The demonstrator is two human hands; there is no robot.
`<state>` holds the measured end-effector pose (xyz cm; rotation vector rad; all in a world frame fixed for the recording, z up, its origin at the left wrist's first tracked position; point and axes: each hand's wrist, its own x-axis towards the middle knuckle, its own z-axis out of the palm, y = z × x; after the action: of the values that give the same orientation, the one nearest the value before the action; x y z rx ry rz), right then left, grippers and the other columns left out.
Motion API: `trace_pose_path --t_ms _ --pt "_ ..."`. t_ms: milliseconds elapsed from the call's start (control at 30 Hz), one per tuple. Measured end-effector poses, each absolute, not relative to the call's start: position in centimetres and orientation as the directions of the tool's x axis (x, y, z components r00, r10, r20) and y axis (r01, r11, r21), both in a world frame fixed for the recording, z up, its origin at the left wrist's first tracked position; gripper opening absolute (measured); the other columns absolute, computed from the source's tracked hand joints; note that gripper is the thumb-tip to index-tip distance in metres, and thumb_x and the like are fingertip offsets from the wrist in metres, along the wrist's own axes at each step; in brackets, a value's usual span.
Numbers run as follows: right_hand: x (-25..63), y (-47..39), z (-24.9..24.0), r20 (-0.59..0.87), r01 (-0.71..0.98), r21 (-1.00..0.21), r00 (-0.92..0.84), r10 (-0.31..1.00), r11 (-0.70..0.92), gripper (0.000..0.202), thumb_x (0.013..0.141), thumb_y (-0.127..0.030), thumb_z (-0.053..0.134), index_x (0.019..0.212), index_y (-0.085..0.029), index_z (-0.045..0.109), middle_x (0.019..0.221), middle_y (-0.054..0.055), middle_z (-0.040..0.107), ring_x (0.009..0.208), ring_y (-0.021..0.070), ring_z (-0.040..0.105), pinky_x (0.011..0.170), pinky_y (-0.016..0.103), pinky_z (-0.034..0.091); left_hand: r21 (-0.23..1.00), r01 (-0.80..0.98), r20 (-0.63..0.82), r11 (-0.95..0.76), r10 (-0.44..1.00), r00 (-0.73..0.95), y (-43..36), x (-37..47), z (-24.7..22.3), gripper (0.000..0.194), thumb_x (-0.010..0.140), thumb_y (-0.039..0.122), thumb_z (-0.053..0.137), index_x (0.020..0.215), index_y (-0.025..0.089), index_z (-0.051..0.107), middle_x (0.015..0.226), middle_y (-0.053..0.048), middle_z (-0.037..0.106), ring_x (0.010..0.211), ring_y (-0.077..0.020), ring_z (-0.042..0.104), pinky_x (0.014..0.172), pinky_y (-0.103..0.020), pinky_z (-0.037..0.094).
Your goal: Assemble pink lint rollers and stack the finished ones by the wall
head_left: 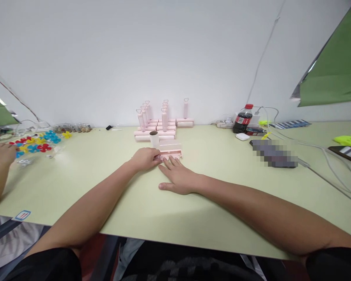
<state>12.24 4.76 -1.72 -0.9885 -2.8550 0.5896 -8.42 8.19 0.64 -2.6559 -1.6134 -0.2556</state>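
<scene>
A pink lint roller case (175, 151) lies with its pale lid flipped up, in front of me on the table. My left hand (146, 159) is closed round its left end, and that hand hides most of the handle. Fingers stretched and spread, my right hand (179, 177) rests its fingertips on the case's front edge, with the thumb apart on the tabletop. Just behind my left hand stands a white paper roll (154, 139) with a brown cardboard core. Farther back, several finished-looking pink lint rollers (164, 121) are lined up, their heart-shaped handle loops pointing upward.
Against the wall at right stands a cola bottle (242, 118), near cables, a white earbud case (242, 136) and a blurred dark device (273, 153). At left, another person's hand (1, 154) is beside colourful plastic flower pieces (43, 147). The pale green table (216, 218) ends close to me.
</scene>
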Motion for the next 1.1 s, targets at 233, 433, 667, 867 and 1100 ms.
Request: trace_pose_path --t_ms 233,433,667,867,1100 --pt "12.6 4.2 -1.7 -0.004 0.576 -0.343 -0.791 0.612 0.742 0.085 0.092 -0.064 0.038 0.153 -0.007 0.026 0.163 0.021 0.006 0.148 0.0436 -0.001 0.117 0.059 0.012 0.051 0.894 0.17 -0.446 0.885 0.432 8.4 -8.5 0.3 0.028 0.089 0.044 0.048 0.086 0.021 0.064 0.085 -0.005 0.069 0.075 -0.0206 0.061 0.059 -0.029 0.034" --pt "14.2 7.1 -1.8 0.403 0.617 -0.364 -0.571 0.715 0.698 0.059 0.092 -0.04 0.046 0.145 -0.014 0.042 0.156 0.019 0.033 0.146 0.0336 0.023 0.118 0.055 0.017 0.068 0.9 0.158 -0.43 0.896 0.416 8.5 -8.3 0.0 0.03 0.088 0.047 0.049 0.09 0.022 0.064 0.088 -0.005 0.069 0.078 -0.0211 0.062 0.061 -0.029 0.035" --pt "16.2 11.8 -1.8 0.136 0.659 -0.618 -0.448 0.884 0.429 0.088 0.09 -0.063 0.042 0.156 -0.014 0.012 0.162 0.018 0.014 0.15 0.0343 0.011 0.117 0.056 0.015 0.078 0.92 0.158 -0.383 0.916 0.368 8.3 -7.6 0.2 0.038 0.086 0.057 0.05 0.08 0.021 0.058 0.081 -0.005 0.068 0.072 -0.0212 0.06 0.056 -0.03 0.031" --pt "15.7 11.0 -2.2 0.112 0.696 -0.501 -0.536 0.837 0.514 0.085 0.092 -0.062 0.039 0.156 -0.014 0.01 0.161 0.017 0.021 0.148 0.034 0.018 0.117 0.058 0.012 0.065 0.932 0.165 -0.356 0.925 0.342 8.1 -7.2 0.1 0.036 0.087 0.055 0.049 0.078 0.02 0.057 0.079 -0.005 0.067 0.072 -0.0222 0.06 0.056 -0.03 0.029" --pt "15.8 10.1 -2.3 0.116 0.747 -0.439 -0.505 0.855 0.5 0.079 0.095 -0.056 0.035 0.155 -0.008 0.015 0.154 0.022 0.035 0.142 0.0375 0.029 0.113 0.055 0.02 0.065 0.928 0.179 -0.368 0.919 0.352 8.2 -7.1 -0.3 0.035 0.088 0.052 0.049 0.077 0.02 0.056 0.08 -0.005 0.067 0.072 -0.0221 0.06 0.056 -0.031 0.03"
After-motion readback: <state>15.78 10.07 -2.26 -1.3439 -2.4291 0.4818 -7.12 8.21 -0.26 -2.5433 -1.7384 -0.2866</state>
